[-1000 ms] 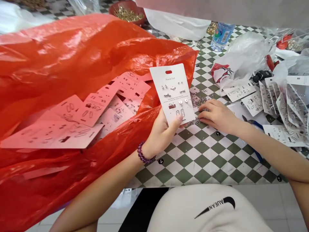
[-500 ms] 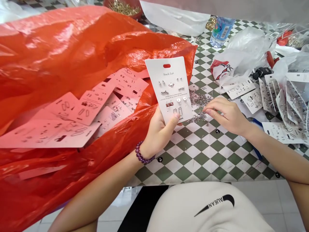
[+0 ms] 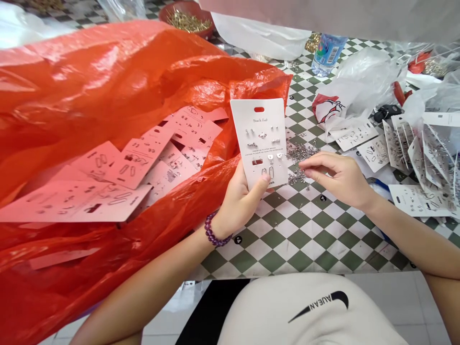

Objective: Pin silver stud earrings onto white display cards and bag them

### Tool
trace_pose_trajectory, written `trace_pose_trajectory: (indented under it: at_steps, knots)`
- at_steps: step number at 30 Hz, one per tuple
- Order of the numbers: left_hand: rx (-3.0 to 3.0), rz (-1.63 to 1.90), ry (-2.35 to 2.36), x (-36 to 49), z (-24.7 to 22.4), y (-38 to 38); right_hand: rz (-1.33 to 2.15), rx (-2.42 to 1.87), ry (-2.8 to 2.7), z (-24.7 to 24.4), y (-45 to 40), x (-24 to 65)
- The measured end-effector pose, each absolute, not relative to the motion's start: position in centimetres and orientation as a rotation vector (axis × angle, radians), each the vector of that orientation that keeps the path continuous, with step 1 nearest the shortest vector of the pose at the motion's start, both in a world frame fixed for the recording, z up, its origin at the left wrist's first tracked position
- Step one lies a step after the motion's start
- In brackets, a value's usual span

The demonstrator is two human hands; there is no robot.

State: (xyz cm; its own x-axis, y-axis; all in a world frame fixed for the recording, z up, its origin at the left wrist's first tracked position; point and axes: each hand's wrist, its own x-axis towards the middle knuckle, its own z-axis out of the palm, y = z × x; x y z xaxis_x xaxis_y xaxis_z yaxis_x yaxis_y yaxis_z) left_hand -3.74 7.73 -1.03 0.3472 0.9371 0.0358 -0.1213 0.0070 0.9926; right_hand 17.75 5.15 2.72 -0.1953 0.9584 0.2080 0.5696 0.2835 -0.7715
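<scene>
My left hand [image 3: 239, 196] grips a white earring card [image 3: 264, 143] by its lower edge, the thumb on its front. Several silver earrings are mounted on the card, and its printed face is turned toward me. To the right of the card, my right hand [image 3: 334, 177] hovers over a pile of small silver pieces [image 3: 300, 152] with thumb and fingertips pinched together. Whatever sits in that pinch is too small to make out. A purple bead bracelet [image 3: 214, 231] circles my left wrist.
A large red plastic bag [image 3: 118, 57] spreads across the left, with several earring cards [image 3: 143, 158] inside. At the right, more filled cards [image 3: 424, 199] stand and lie together. Behind are a water bottle [image 3: 328, 53], clear plastic bags [image 3: 370, 72] and a bowl of gold pieces [image 3: 189, 20].
My left hand has moved the card slightly right and down, and the card stands a little straighter. My right hand stays pinched near the silver pile, shifted slightly.
</scene>
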Motion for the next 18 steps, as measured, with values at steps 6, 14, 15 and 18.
trace_pose_trajectory:
  at_steps: [6,14,15,18]
  knots:
    - [1.291,0.981,0.843,-3.7,-1.0,7.6,0.912,-1.445,-1.651,2.9,5.0,17.2]
    - [1.307,0.983,0.857,-3.6,-0.8,7.6,1.092,-1.533,-1.542,2.2,5.4,18.0]
    - [1.294,0.977,0.858,-3.6,-0.8,7.7,1.098,-1.554,-1.575,2.0,5.6,18.3]
    - [1.262,0.964,0.852,-3.7,-0.9,7.7,0.847,-1.682,-1.838,1.2,5.8,19.2]
